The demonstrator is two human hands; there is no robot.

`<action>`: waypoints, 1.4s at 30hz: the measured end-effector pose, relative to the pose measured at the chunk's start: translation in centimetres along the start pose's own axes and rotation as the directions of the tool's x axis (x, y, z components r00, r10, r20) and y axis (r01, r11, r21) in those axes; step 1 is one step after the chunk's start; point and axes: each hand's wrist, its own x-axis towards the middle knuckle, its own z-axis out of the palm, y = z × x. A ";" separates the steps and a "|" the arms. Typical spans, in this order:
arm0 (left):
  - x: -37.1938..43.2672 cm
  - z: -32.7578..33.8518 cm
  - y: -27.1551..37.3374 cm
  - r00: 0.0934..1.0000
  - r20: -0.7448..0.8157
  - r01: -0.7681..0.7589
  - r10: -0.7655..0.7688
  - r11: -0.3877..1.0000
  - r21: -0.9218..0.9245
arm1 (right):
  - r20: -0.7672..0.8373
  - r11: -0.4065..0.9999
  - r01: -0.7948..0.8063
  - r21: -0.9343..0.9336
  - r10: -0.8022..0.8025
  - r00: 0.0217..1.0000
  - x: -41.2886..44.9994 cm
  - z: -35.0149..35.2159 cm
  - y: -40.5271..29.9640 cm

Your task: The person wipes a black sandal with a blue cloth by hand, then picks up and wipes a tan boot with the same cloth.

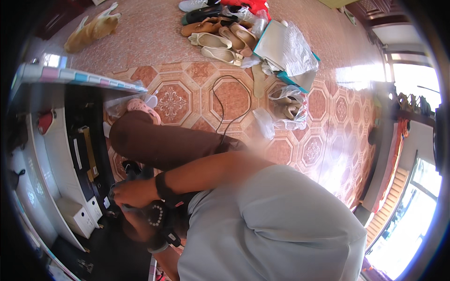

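Note:
My right hand [135, 193], with a black band at the wrist, is curled against a dark blue-grey item [145, 172], possibly a shoe. Just beyond it shows a small black piece with white marks [130, 166]. My left hand [137, 222] lies close below the right, blurred and in shadow, with a bead bracelet at its wrist. What its fingers touch is hidden. Both hands are at the front of an open cabinet [63, 151]. Inside stand a white box [74, 217], a black box [80, 153] and a red shoe [45, 121].
An open cabinet door [81, 80] with a coloured edge juts out at upper left. Several shoes [219, 44], a teal-edged box [276, 44] and a plastic bag with shoes [290, 105] lie on the tiled floor. A cable [250, 98] loops beside my knee. A dog [93, 31] lies farther off.

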 end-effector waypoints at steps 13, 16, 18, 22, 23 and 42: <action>0.4 1.7 2.0 0.984 0.086 -0.178 0.156 0.896 0.406 | -0.197 0.989 -0.095 -0.115 0.071 0.978 2.9 -4.0 0.1; 0.4 1.1 2.1 0.975 0.128 -0.221 0.182 0.851 0.477 | -0.171 0.956 0.046 -0.290 -0.099 0.980 2.0 -3.7 -0.9; 0.6 0.2 2.2 0.967 0.177 -0.251 0.183 0.804 0.539 | -0.101 0.981 0.039 -0.192 -0.059 0.993 1.2 -3.3 -0.5; -1.3 -2.6 1.4 0.973 0.214 -0.143 0.082 0.947 0.289 | 0.208 0.997 0.022 0.072 -0.037 0.977 -0.4 -3.1 -1.9; -4.4 3.2 0.4 0.969 0.080 -0.245 0.234 0.863 0.442 | 0.229 0.997 0.018 0.079 -0.036 0.973 -0.4 -3.1 -1.9; -6.1 10.1 2.0 0.940 0.342 -0.005 0.009 1.000 -0.012 | 0.200 0.967 -0.014 -0.256 0.067 0.977 9.2 -4.1 3.5</action>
